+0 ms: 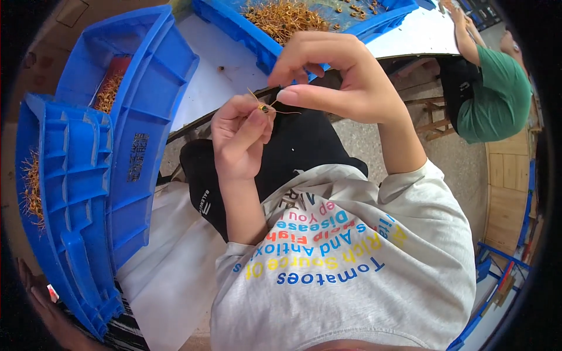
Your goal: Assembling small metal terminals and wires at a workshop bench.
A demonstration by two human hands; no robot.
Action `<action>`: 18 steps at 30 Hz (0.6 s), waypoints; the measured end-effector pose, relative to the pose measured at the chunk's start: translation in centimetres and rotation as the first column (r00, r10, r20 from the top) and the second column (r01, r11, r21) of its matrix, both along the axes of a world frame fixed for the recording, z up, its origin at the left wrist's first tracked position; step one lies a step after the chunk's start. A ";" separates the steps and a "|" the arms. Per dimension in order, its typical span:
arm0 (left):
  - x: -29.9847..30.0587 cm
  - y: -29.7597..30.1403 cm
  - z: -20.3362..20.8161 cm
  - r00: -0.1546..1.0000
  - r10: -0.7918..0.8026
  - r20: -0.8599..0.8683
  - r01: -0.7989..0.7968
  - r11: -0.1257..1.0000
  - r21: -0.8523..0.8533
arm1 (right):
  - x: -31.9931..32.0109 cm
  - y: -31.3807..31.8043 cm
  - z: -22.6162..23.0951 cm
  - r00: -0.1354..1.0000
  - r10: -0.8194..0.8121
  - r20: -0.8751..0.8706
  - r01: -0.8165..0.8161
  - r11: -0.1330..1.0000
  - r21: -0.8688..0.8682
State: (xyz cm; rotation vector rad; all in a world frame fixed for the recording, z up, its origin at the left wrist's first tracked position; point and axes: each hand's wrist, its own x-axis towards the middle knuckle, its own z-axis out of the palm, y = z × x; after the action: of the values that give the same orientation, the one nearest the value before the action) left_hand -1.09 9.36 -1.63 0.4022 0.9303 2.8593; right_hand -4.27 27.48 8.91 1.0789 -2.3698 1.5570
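Observation:
My left hand (241,137) is closed, pinching a small wire-wound ring coil (264,108) between thumb and fingertips. Thin copper-coloured wire ends stick out of the coil, upward and to the right. Just to its right, my right hand (357,82) is held with bent fingers, its thumb stretched toward the coil. A small gap shows between that thumb and the forefinger. One wire end reaches close to the right thumb tip; whether they touch I cannot tell.
Ahead, a blue tray (257,44) on the white table (205,88) holds a heap of wire-ended coils (284,20) and loose rings. Blue crates (149,134) with more coils stand at left. At far right sits a person in a green shirt (497,93).

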 end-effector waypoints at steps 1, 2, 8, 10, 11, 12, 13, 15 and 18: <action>0.0 0.0 0.1 1.000 0.011 -0.015 -0.011 1.000 -0.001 | -0.2 0.1 -0.4 0.999 0.039 -0.023 -0.040 0.999 -0.002; 0.1 0.1 0.2 0.999 0.022 -0.030 -0.022 1.000 -0.002 | -0.3 0.2 -0.7 0.996 0.079 -0.046 -0.079 0.997 -0.003; 0.3 0.0 0.5 1.000 -0.029 -0.002 0.029 0.999 -0.015 | -1.0 0.2 -0.8 0.976 0.123 -0.182 -0.123 0.992 0.014; 0.3 0.1 0.5 0.999 -0.048 -0.002 0.048 0.999 -0.002 | -1.1 -0.2 -1.1 0.973 0.119 -0.199 -0.121 0.993 0.000; 0.3 0.2 0.5 0.998 -0.066 -0.005 0.066 0.998 0.010 | -1.1 -0.5 -1.2 0.969 0.115 -0.218 -0.121 0.993 -0.015; 0.3 0.2 0.6 0.997 -0.083 -0.007 0.083 0.996 0.022 | -1.2 -0.7 -1.4 0.965 0.111 -0.236 -0.122 0.992 -0.030; 0.3 0.3 0.6 0.995 -0.100 -0.010 0.100 0.994 0.034 | -1.1 -0.8 -1.4 0.961 0.107 -0.255 -0.123 0.991 -0.045; 0.4 0.1 0.8 0.999 -0.041 0.005 0.041 0.999 -0.015 | -1.0 -0.9 -1.4 0.967 0.074 -0.242 -0.091 0.994 -0.057; 0.6 -0.2 1.1 0.991 0.130 0.029 -0.124 0.980 -0.159 | -0.3 -1.0 -1.3 0.979 -0.032 -0.203 0.015 0.996 -0.086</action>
State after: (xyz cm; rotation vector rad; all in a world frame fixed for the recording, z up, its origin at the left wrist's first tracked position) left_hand -0.45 9.12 -0.49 0.2786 1.2045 2.8665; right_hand -4.55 26.51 7.64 1.1291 -2.1560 1.4466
